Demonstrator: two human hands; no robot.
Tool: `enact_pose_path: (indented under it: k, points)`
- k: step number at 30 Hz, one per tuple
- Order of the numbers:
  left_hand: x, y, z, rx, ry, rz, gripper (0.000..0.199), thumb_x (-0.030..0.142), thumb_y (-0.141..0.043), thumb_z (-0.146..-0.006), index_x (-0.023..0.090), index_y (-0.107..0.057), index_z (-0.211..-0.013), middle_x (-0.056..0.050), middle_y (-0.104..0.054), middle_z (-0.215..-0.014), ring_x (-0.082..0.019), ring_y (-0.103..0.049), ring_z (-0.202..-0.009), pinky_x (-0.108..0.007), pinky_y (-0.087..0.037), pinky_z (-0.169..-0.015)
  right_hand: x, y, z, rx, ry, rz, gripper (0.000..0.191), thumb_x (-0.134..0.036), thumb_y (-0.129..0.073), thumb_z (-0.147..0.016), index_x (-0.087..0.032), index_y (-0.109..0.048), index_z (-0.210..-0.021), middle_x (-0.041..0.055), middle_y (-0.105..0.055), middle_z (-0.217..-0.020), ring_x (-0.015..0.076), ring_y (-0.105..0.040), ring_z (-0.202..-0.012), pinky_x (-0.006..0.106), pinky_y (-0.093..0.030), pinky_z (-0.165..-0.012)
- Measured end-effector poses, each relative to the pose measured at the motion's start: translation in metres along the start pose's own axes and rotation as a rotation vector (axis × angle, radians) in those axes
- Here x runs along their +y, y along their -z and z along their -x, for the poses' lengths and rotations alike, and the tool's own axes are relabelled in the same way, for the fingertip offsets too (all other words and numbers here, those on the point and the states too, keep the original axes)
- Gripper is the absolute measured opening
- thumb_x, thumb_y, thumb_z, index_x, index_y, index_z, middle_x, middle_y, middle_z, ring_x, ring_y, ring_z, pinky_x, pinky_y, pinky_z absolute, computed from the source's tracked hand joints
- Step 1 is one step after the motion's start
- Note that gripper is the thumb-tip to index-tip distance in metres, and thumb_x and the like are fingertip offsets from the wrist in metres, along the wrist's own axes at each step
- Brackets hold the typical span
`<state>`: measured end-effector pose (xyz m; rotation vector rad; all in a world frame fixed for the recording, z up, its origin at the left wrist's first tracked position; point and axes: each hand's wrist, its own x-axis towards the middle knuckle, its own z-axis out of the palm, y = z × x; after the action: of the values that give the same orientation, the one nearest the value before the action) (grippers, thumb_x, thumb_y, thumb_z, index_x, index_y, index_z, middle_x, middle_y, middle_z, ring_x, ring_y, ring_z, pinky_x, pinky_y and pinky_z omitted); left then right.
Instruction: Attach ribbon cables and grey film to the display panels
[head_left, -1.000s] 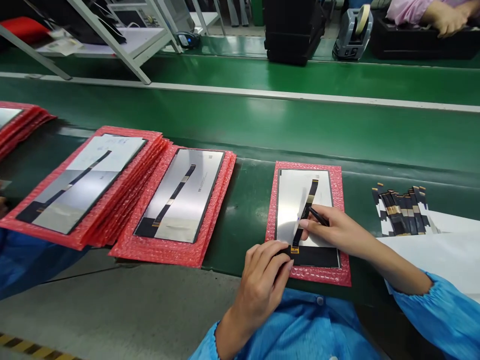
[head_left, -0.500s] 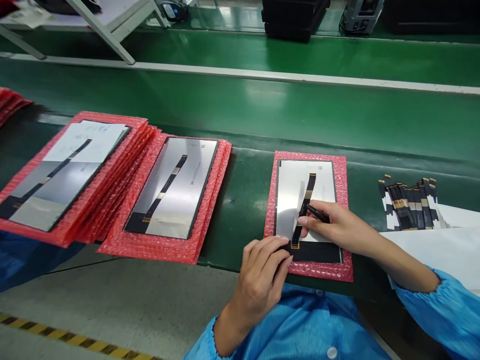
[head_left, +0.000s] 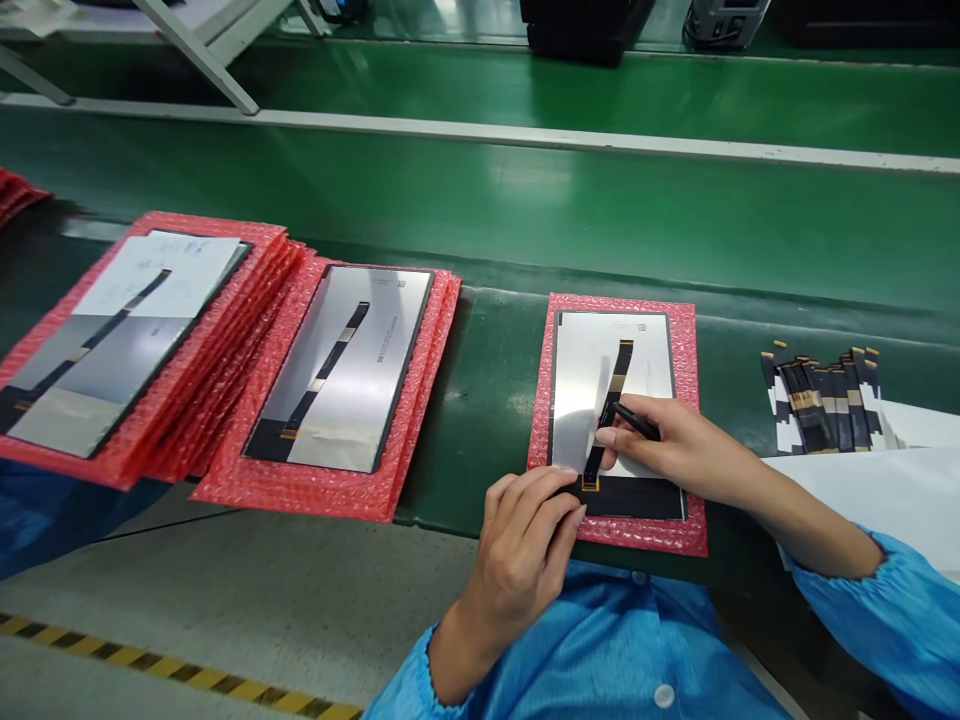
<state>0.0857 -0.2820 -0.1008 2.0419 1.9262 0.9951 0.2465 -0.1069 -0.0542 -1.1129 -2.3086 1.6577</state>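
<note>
A display panel (head_left: 637,380) lies with its silvery back up on a red bubble-wrap bag (head_left: 686,400) in front of me. A black flat flex cable (head_left: 619,372) runs down it to a gold-edged connector on the dark lower strip. My right hand (head_left: 664,445) is closed around a black pen-like tool (head_left: 636,420), its thumb and fingertips at the middle of the cable. The tool's far end is hidden by the fingers. My left hand (head_left: 525,540) rests bent fingers, slightly apart, at the panel's lower left corner, beside the connector.
Left of me, a panel (head_left: 349,370) with its cable lies on red bags; further left is a taller stack (head_left: 112,350). Several loose flex cables (head_left: 825,400) lie at right, near white sheets (head_left: 862,490). A white rail (head_left: 525,133) crosses the green bench behind.
The whole view has shifted slightly, with things at the back now higher in the picture. Both hands keep almost the same place on the panel and cable.
</note>
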Motion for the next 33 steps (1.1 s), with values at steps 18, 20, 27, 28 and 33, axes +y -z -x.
enact_pose_path:
  k: [18,20,27,28,33]
  points:
    - [-0.0004,-0.0027,0.0001,-0.022,-0.072,-0.151,0.043,0.029,-0.062,-0.093,0.031,-0.056,-0.136,-0.002,-0.065,-0.132,-0.019,-0.060,-0.123,-0.038,-0.046,-0.097,0.0011,0.0002,-0.0006,-0.072,-0.016,-0.052,0.018,-0.043,-0.056,-0.088,-0.034,-0.065,-0.076,-0.0058,-0.076,-0.071,0.0167,-0.067,-0.062,0.027,-0.048,-0.057]
    - [-0.0002,-0.0027,-0.0001,-0.024,-0.078,-0.164,0.042,0.030,-0.061,-0.094,0.031,-0.057,-0.136,-0.002,-0.065,-0.132,-0.020,-0.060,-0.122,-0.038,-0.047,-0.096,0.0017,0.0001,-0.0007,-0.075,-0.009,-0.053,0.018,-0.042,-0.055,-0.089,-0.033,-0.064,-0.076,-0.0060,-0.076,-0.072,0.0165,-0.067,-0.063,0.026,-0.050,-0.057]
    - [0.0010,-0.0027,-0.0003,-0.024,-0.065,-0.159,0.048,0.029,-0.063,-0.092,0.039,-0.053,-0.138,-0.002,-0.066,-0.131,-0.025,-0.064,-0.121,-0.047,-0.056,-0.088,0.0040,0.0007,-0.0008,-0.055,0.037,0.000,0.022,-0.038,-0.055,-0.092,-0.027,-0.061,-0.074,-0.0078,-0.072,-0.068,0.0126,-0.065,-0.060,0.023,-0.049,-0.057]
    - [0.0011,-0.0028,-0.0003,-0.025,-0.062,-0.158,0.050,0.029,-0.064,-0.091,0.040,-0.052,-0.139,-0.003,-0.066,-0.131,-0.026,-0.064,-0.121,-0.048,-0.057,-0.087,0.0045,0.0007,-0.0008,-0.057,0.040,0.005,0.022,-0.038,-0.055,-0.093,-0.027,-0.061,-0.074,-0.0080,-0.072,-0.068,0.0123,-0.065,-0.060,0.023,-0.049,-0.058]
    - [0.0002,-0.0038,0.0006,-0.025,-0.069,-0.161,0.056,0.028,-0.067,-0.089,0.040,-0.048,-0.141,-0.002,-0.066,-0.131,-0.027,-0.065,-0.121,-0.051,-0.059,-0.085,0.0041,0.0009,-0.0010,-0.059,0.030,0.017,0.022,-0.038,-0.055,-0.092,-0.029,-0.062,-0.073,-0.0066,-0.074,-0.070,0.0143,-0.066,-0.062,0.025,-0.048,-0.059]
